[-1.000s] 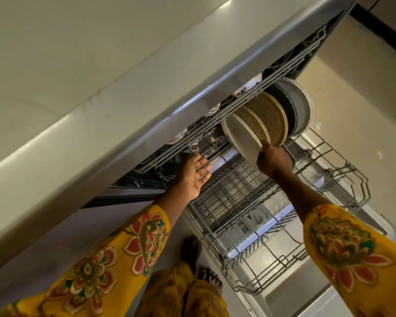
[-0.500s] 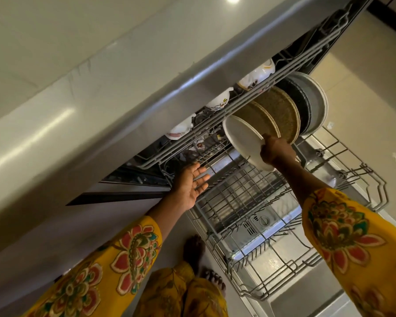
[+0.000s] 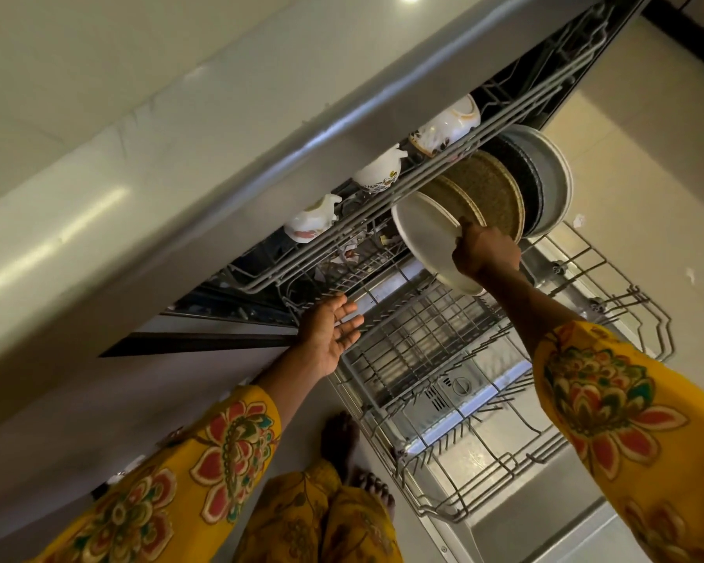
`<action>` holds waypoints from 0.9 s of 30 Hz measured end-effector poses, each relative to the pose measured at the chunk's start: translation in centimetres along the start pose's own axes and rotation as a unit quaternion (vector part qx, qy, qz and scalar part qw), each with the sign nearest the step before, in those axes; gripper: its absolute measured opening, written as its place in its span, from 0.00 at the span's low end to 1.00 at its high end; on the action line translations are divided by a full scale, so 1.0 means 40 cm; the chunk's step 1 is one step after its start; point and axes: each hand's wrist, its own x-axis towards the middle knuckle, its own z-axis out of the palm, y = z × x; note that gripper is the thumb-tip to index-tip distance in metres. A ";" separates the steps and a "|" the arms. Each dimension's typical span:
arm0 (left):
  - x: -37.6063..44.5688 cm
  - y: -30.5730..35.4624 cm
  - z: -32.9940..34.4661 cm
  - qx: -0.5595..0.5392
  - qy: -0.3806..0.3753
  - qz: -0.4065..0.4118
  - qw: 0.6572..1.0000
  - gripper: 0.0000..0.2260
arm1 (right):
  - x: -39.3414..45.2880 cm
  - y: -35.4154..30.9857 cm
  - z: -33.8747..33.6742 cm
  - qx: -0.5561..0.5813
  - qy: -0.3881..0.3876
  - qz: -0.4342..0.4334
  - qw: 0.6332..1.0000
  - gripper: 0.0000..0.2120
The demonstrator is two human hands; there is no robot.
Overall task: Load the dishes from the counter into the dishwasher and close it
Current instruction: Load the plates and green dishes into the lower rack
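My right hand grips the rim of a white plate that stands on edge at the back of the pulled-out lower rack. Behind it stand two brown speckled plates, then a dark dish and a grey plate. Palm up, my left hand hovers open and empty at the rack's left back corner, just below the upper rack. Floral white cups sit upturned in that upper rack.
The grey counter edge overhangs the dishwasher. Its open door lies flat under the lower rack, whose front half holds bare tines. My bare feet stand on the floor left of the door. Pale floor tiles lie to the right.
The view has tilted so more of the upper rack and its cups show. My right hand stays on the white plate's rim; my left hand has drifted slightly down and away from the upper rack.
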 end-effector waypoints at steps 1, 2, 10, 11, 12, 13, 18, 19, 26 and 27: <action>-0.007 0.000 0.005 0.000 -0.002 -0.001 1.000 0.09 | -0.003 -0.002 -0.012 -0.006 0.003 -0.005 1.000 0.22; -0.014 0.000 0.009 0.003 -0.004 -0.002 1.000 0.10 | -0.006 -0.006 -0.023 -0.011 0.004 -0.009 1.000 0.22; -0.049 0.010 0.030 0.020 -0.017 -0.002 1.000 0.08 | -0.023 -0.043 -0.062 0.007 0.009 -0.019 1.000 0.21; -0.048 0.010 0.030 0.019 -0.018 -0.002 1.000 0.09 | -0.024 -0.047 -0.056 0.008 0.006 -0.022 1.000 0.22; -0.047 0.010 0.029 0.016 -0.019 -0.002 1.000 0.08 | -0.027 -0.052 -0.049 0.005 0.003 -0.025 1.000 0.22; -0.046 0.009 0.026 0.012 -0.019 -0.003 1.000 0.08 | -0.029 -0.056 -0.040 0.002 -0.002 -0.028 1.000 0.22; -0.031 -0.006 -0.003 0.007 -0.013 -0.002 1.000 0.06 | -0.040 -0.071 0.002 -0.002 -0.021 -0.033 0.999 0.23; -0.027 -0.009 -0.010 0.008 -0.010 -0.002 1.000 0.06 | -0.040 -0.072 0.011 -0.002 -0.023 -0.035 0.999 0.24; -0.005 -0.019 -0.042 0.006 0.000 0.002 1.000 0.06 | -0.035 -0.070 0.043 -0.011 -0.021 -0.038 0.999 0.24; -0.001 -0.022 -0.045 0.005 0.000 0.001 1.000 0.06 | -0.034 -0.068 0.043 -0.020 -0.022 -0.041 0.999 0.24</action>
